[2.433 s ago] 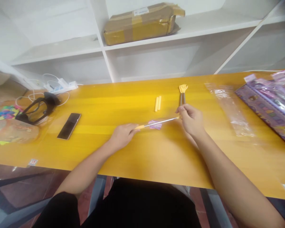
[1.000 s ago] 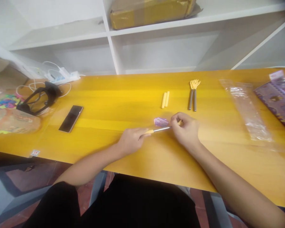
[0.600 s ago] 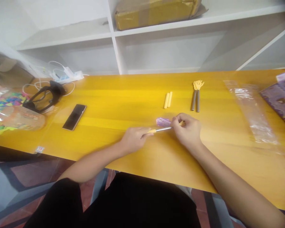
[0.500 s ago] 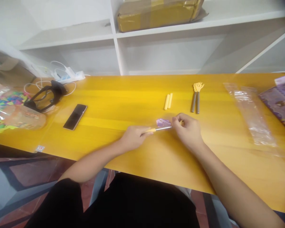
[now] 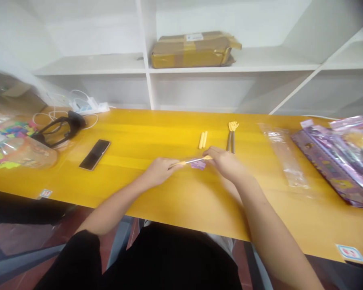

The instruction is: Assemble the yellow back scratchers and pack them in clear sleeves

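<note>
My left hand (image 5: 159, 171) is closed around the yellow handle end of a back scratcher, whose thin metal rod (image 5: 193, 160) spans the space between my hands. At its other end, the fingers of my right hand (image 5: 225, 162) pinch the yellow claw head, which is partly hidden. A small purple printed card (image 5: 198, 165) lies on the table just under the rod. Beyond it are two yellow tubes (image 5: 203, 140), side by side. To their right, behind my right hand, lie two back scratcher pieces (image 5: 232, 139) with yellow claws and dark grey shafts.
A phone (image 5: 94, 154) lies on the left of the table (image 5: 133, 141). Farther left are black glasses (image 5: 59, 128), a power strip (image 5: 93, 107) and a tub (image 5: 33, 151) among colourful pieces. Clear plastic bags (image 5: 286, 155) and purple packages (image 5: 332, 161) lie right. A taped carton (image 5: 190, 50) sits on the shelf.
The view has tilted up and turned right, showing more shelf and packages. The rod now slants up towards my right hand, and more of the yellow claw end shows at my right fingertips.
</note>
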A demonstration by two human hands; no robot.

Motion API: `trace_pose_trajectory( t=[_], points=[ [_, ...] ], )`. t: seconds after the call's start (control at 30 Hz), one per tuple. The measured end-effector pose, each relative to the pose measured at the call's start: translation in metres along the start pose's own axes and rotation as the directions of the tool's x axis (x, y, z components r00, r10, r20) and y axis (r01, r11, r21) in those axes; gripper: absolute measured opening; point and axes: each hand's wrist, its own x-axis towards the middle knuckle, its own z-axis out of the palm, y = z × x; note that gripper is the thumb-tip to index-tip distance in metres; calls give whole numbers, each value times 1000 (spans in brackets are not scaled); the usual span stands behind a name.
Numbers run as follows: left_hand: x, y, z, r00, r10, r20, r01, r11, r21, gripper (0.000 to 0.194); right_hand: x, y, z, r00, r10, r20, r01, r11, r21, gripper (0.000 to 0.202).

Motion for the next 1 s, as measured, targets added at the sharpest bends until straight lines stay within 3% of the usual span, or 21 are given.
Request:
trace_pose_trajectory(
  t=[0.13, 0.2, 0.37, 0.5, 0.6, 0.73, 0.8, 0.9, 1.0],
  points=[
    [2, 13, 0, 1000, 6, -4, -4, 910, 414, 34, 2, -30, -6, 999, 41, -1, -40, 972, -233, 27],
    [3, 23, 3, 1000, 4, -26, 10, 850, 526, 27, -1, -46, -9, 997, 66, -43, -75, 962, -264, 36],
    [9, 42, 10, 999, -33, 0, 27, 804, 594, 21, -6, -72, -13, 984, 176, -19, -174, 947, -271, 37],
    [11, 42, 5, 998, -63, 11, 40, 753, 657, 22, -18, -73, -16, 969, 249, 4, -239, 937, -255, 26],
    [-4, 20, -20, 995, -86, -46, 93, 714, 694, 26, -54, -40, -30, 959, 274, -70, -283, 923, -262, 23],
    [-43, -39, -70, 971, -163, -174, 238, 640, 730, 36, -143, 49, -58, 902, 366, -227, -419, 868, -267, 24],
    [-61, -65, -86, 971, -129, -201, 237, 613, 754, 46, -186, 91, -65, 874, 312, -374, -419, 872, -252, 25],
    [-72, -82, -89, 975, -137, -176, 224, 607, 763, 48, -225, 123, -63, 871, 240, -429, -380, 883, -277, 31],
    [-70, -81, -78, 980, -142, -143, 200, 604, 772, 41, -235, 121, -57, 872, 238, -427, -377, 884, -277, 35]
  ],
)
